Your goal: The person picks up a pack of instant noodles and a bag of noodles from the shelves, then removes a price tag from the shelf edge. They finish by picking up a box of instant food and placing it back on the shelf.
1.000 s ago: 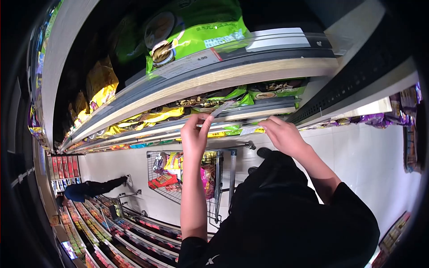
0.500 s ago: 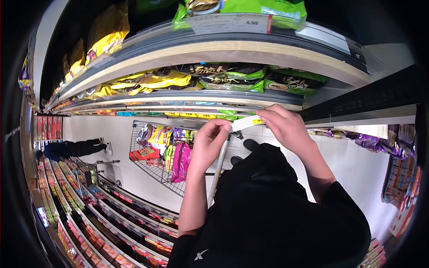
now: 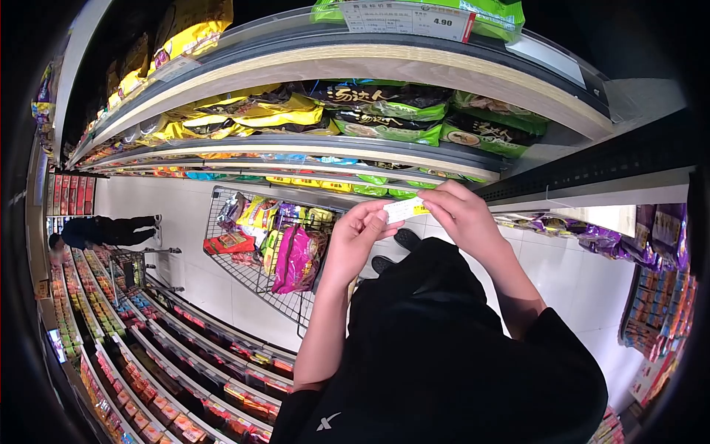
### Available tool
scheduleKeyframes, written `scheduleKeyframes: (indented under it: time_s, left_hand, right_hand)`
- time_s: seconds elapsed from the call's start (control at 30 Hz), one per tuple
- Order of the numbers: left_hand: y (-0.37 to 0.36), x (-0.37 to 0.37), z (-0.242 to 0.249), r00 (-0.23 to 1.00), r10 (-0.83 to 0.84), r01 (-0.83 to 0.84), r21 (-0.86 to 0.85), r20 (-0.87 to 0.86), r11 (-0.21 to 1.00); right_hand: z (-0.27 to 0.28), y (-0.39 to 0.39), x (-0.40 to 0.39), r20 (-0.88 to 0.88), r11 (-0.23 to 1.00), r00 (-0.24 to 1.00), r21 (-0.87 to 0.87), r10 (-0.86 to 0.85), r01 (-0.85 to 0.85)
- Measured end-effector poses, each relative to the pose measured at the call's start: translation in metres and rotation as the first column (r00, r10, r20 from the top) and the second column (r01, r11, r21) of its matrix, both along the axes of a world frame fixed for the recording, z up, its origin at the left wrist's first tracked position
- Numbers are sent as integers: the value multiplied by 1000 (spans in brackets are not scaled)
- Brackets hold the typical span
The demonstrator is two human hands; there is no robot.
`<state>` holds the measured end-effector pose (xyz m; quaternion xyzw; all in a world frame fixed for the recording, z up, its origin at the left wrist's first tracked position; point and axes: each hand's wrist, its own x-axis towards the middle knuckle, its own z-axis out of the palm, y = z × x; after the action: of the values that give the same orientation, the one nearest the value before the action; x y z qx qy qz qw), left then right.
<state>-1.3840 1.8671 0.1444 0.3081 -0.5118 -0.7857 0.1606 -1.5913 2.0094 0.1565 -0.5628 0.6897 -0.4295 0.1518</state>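
Observation:
Between my two hands is a small white paper label (image 3: 401, 211) with a yellow patch at its right end and faint print. My left hand (image 3: 360, 233) pinches its left end between thumb and fingers. The right end is pinched by my right hand (image 3: 455, 211). Both hands are in front of my body, just below the shelf edges. Green and black noodle packets (image 3: 388, 126) lie on the shelf ahead, with yellow packets (image 3: 229, 118) to their left. A price tag (image 3: 407, 22) reading 4.90 is fixed to the upper shelf edge.
A wire shopping cart (image 3: 244, 268) with several bagged goods, one a magenta bag (image 3: 297, 259), stands left of me. Farther left, a person (image 3: 103, 231) in dark clothes is beside another cart (image 3: 132, 270). Stocked shelves (image 3: 185, 355) line the lower left; a dark shelf upright (image 3: 584, 166) is at right.
My view has shifted slightly, so the shelves and cart sit differently. My hands are closer together on the label, the right having moved a little left and down.

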Motion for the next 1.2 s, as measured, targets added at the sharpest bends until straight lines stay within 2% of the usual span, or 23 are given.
scheduleKeyframes:
  time_s: [0.33, 0.73, 0.8, 1.07, 1.2]
  left_hand:
    - [5, 3, -1, 999, -42, 41, -49, -31, 998]
    - [7, 6, -1, 998, -8, 3, -68, -61, 998]
    - [6, 8, -3, 999, 13, -18, -120, -41, 993]
    - [3, 11, -1, 996, 78, -81, -59, -46, 995]
    - [3, 12, 2, 995, 98, -99, -52, -30, 994]
  right_hand:
    - [3, 6, 4, -10, 1000, 1000, 4, 0, 1]
    - [10, 4, 8, -11, 1000, 1000, -10, 10, -10]
    - [12, 4, 7, 0, 1000, 1000, -10, 7, -7]
    - [12, 2, 3, 15, 999, 1000, -20, -26, 26]
    - [10, 5, -6, 8, 992, 994, -62, -105, 105]
